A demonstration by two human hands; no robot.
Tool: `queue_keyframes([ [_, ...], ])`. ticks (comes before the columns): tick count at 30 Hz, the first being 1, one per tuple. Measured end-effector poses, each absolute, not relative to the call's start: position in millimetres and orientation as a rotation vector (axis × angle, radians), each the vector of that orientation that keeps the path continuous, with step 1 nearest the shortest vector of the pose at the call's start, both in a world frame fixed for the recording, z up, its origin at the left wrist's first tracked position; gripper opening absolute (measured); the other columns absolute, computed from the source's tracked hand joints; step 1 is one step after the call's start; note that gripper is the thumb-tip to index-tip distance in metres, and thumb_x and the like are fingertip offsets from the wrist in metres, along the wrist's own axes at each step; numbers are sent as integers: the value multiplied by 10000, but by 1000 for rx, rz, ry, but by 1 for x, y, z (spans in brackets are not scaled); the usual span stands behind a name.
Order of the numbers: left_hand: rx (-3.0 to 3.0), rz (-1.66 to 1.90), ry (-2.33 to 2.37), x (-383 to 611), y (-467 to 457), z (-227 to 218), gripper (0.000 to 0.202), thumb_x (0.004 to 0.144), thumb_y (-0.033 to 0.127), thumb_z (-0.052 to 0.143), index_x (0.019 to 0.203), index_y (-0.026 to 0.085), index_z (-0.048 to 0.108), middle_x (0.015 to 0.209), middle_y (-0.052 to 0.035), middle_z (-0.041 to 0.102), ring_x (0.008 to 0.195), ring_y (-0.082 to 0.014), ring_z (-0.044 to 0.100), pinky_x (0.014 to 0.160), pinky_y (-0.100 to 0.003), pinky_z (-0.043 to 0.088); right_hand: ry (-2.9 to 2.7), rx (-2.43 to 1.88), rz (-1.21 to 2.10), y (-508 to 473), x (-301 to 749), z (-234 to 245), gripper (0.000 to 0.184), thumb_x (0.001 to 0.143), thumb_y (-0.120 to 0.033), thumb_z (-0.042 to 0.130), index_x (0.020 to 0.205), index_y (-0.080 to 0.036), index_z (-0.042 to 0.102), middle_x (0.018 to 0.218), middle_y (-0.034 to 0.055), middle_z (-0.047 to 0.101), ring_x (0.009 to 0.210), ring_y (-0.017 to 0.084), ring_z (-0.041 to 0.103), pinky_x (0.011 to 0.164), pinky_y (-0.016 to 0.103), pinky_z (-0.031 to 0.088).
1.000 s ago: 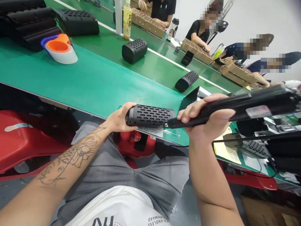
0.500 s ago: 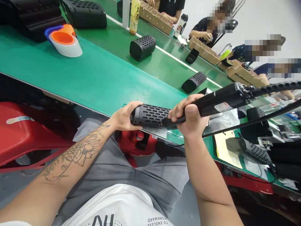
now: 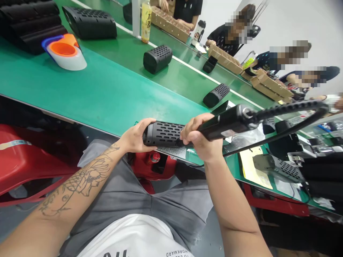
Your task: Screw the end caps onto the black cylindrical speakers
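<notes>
At the bench edge, my left hand (image 3: 135,135) grips the left end of a black housing (image 3: 168,132) with rows of slots, which lies on its side. In my right hand (image 3: 202,137) is a black corded electric screwdriver (image 3: 222,125), fingers wrapped around its body. The tool slants down to the left. Its nose end is against or just over the slotted face of the housing; the bit itself I cannot make out. My right fingers cover the housing's right end.
Similar black housings (image 3: 157,59) stand along the green bench (image 3: 107,85). A white-and-orange tape dispenser-like holder (image 3: 66,57) sits at left. The screwdriver's cable (image 3: 292,107) loops right, above a yellow sheet (image 3: 254,167). Red stools (image 3: 24,153) are below. Several people work across the bench.
The screwdriver's rear end has swung left and down, its cable now more curved. My left hand keeps its grip on the housing. The whole view has shifted slightly.
</notes>
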State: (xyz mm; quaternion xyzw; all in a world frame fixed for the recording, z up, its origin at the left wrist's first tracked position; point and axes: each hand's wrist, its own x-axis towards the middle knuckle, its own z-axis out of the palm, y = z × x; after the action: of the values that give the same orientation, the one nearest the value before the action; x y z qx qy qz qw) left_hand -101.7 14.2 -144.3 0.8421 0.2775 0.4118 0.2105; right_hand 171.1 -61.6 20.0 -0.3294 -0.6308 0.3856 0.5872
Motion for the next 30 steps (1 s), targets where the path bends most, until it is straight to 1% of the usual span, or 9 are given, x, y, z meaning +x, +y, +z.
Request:
queue_keyframes([
  [4,2408,1153,816,-101,11,-146,1201,816,371,1097,1836,253,473,1727,-212,773,1513,-435,870,1258,-523,758,-1343,-768,779,-63,194,31,491,974,-680,1068,1019,-306,754,673,-97,675,520,159,661,599,354,651],
  [7,2464,1160,849,-99,11,-150,1244,803,359,1093,1847,256,424,1747,-237,759,1541,-461,860,1261,-548,755,-1107,-879,389,-48,245,45,438,1040,-648,1002,1010,-300,738,642,-106,614,482,151,626,529,318,595],
  [11,2483,1157,866,-97,12,-153,1273,788,353,1100,1849,271,402,1726,-234,772,1499,-460,883,1215,-539,771,-961,-1133,-136,-20,329,42,451,984,-540,1043,924,-291,672,716,-80,642,503,136,631,482,295,501],
  [14,2493,1182,848,-97,13,-153,1281,791,349,1109,1858,275,404,1726,-231,775,1506,-462,881,1215,-541,773,-984,-1185,-83,-15,365,24,538,991,-663,986,898,-313,588,649,-118,577,469,139,585,482,297,505],
  [16,2496,1206,833,-97,12,-153,1284,798,348,1113,1867,274,404,1725,-229,776,1499,-460,885,1210,-541,776,-1011,-1155,-29,-19,372,15,545,988,-701,982,883,-320,607,595,-116,574,453,153,585,497,322,536],
  [20,2487,1173,877,-96,12,-154,1300,798,370,1118,1873,279,392,1725,-223,772,1495,-460,886,1220,-552,774,-1046,-1053,73,-37,353,17,380,992,-517,1044,896,-326,731,610,-58,646,460,193,587,465,384,535],
  [23,2464,1169,866,-95,13,-155,1286,795,409,1123,1863,275,420,1729,-218,766,1514,-462,875,1226,-552,775,-1037,-943,172,-53,313,32,333,1032,-499,1016,922,-316,761,627,-55,644,466,194,600,443,374,554],
  [27,2452,1193,818,-94,15,-156,1274,793,428,1131,1855,261,448,1725,-223,764,1538,-467,861,1239,-557,772,-1154,-726,437,-71,228,48,432,1019,-652,1019,1037,-311,755,625,-112,609,428,163,605,451,332,598],
  [30,2441,1200,813,-93,15,-155,1281,790,418,1142,1856,260,450,1733,-230,762,1543,-466,860,1244,-555,769,-1219,-612,589,-72,163,49,476,1026,-701,1010,1076,-332,715,627,-134,624,389,134,561,437,298,566],
])
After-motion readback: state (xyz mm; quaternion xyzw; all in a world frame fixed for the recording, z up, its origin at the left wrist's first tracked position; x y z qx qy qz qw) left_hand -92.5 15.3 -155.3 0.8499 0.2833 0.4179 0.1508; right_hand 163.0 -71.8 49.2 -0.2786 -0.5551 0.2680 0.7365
